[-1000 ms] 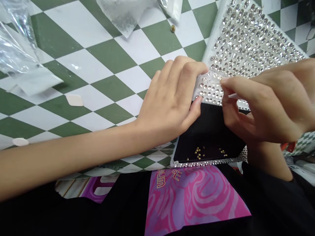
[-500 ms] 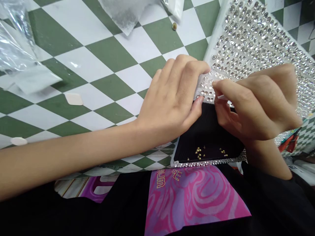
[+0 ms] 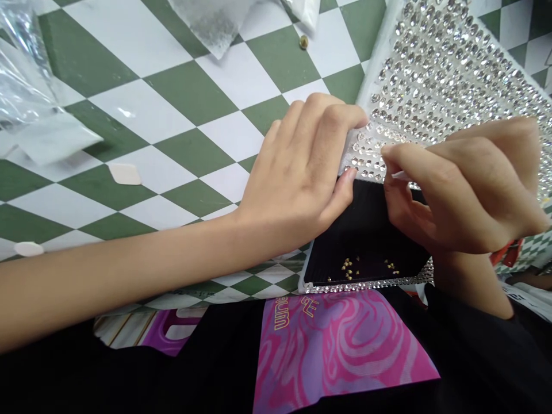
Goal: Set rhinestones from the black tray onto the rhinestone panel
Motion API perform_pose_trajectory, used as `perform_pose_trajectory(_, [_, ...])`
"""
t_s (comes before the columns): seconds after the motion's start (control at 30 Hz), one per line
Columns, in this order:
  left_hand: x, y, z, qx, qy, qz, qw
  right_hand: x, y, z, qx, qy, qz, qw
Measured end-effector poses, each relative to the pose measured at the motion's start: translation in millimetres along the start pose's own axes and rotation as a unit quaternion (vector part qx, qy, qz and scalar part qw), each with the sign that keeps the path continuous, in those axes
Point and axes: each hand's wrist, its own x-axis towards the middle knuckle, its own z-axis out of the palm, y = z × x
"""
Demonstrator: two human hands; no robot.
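A piece covered in rows of clear rhinestones (image 3: pixel 435 75) runs from the upper right down to a black inner surface (image 3: pixel 366 230) with a rhinestone-trimmed lower edge. My left hand (image 3: pixel 302 167) grips its corner, index finger hooked on the rhinestone side and thumb on the black border. My right hand (image 3: pixel 461 190) is closed in a pinch just right of that corner, over the rhinestone rows. Between its fingers shows a thin white pointed bit (image 3: pixel 401 175); its full shape is hidden. Several small gold rhinestones (image 3: pixel 348 266) lie loose on the black surface.
Clear plastic bags (image 3: pixel 30 75) lie at the left and top of the green-and-white checked tablecloth (image 3: pixel 172 109). A gold stone (image 3: pixel 303 42) and a pale diamond-shaped piece (image 3: pixel 125 173) rest there too. A pink and purple patterned sheet (image 3: pixel 340 351) covers my lap.
My right hand has shifted slightly right, away from the corner, still pinched. My left hand keeps its hold. The view has moved a little.
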Motion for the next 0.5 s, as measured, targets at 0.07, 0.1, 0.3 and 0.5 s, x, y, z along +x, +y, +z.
perform_pose_trajectory(0.07, [0.0,-0.2,0.2,0.003,0.002,0.002,1.000,-0.4,-1.2,0.5,-0.001,-0.002,0.002,1.000])
perform_pose_trajectory(0.1, [0.0,-0.3,0.2,0.005,0.004,0.004,1.000,-0.3,-1.3,0.9,0.000,-0.003,0.002,1.000])
perform_pose_trajectory(0.3, [0.2,-1.1,0.3,0.007,0.007,0.008,1.000,-2.4,0.5,8.6,0.004,0.032,-0.011,0.999])
perform_pose_trajectory(0.5, [0.1,-1.5,0.0,0.005,-0.003,0.006,1.000,-4.3,0.1,2.6,0.048,-0.006,0.053,0.997])
